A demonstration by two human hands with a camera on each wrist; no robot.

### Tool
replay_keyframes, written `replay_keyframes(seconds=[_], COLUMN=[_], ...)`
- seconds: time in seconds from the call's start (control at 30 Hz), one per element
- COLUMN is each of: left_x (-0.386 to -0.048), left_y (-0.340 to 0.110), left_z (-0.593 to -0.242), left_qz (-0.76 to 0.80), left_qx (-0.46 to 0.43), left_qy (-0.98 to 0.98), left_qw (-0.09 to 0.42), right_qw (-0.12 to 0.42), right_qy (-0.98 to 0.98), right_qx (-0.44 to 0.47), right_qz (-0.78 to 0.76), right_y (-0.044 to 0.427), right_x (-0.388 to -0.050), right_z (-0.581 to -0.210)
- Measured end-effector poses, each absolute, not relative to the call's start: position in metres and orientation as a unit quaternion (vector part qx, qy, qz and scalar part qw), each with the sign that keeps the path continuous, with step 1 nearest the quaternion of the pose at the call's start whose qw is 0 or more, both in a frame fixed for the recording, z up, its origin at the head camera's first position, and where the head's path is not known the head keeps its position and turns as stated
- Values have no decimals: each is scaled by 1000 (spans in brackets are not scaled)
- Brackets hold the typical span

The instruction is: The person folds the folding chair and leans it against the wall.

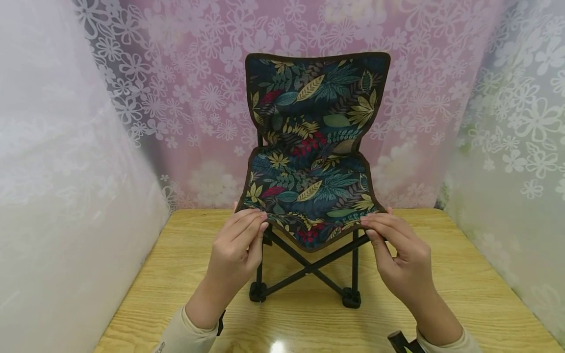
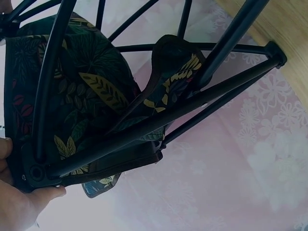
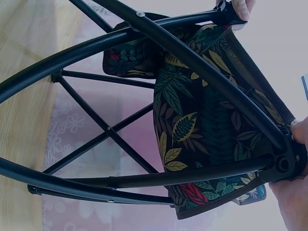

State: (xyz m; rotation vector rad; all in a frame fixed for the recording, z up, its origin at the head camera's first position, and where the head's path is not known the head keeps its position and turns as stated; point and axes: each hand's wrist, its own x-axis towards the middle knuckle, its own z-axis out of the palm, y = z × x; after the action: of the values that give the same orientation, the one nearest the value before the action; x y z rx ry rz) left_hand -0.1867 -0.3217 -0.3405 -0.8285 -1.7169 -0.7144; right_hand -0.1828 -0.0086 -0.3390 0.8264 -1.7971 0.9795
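Note:
A small folding chair with dark leaf-patterned fabric and brown edging stands unfolded and upright. My left hand grips the front left corner of its seat, and my right hand holds the front right corner. Between them the seat's front edge sags in the middle. Seen from below in the left wrist view, the left thumb and fingers close around a black corner joint. The right wrist view has the right hand at the matching joint. Crossed black legs show under the seat.
Beneath the chair is a wood-grain table, its front legs ending in black feet. A pink flowered curtain hangs behind. Pale sheets stand at the left and the right.

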Motion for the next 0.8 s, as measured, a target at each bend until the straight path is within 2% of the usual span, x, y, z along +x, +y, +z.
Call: replay_keyframes(seconds=[0.8], left_x=[-188], left_y=[-309], left_z=[-324], left_qz=[-299], left_qx=[-342], left_qy=[-708], left_qw=[541], right_qw=[449], right_qy=[-719], right_qx=[349], right_qz=[398], right_y=[-13], right_x=[-191], right_z=[-320])
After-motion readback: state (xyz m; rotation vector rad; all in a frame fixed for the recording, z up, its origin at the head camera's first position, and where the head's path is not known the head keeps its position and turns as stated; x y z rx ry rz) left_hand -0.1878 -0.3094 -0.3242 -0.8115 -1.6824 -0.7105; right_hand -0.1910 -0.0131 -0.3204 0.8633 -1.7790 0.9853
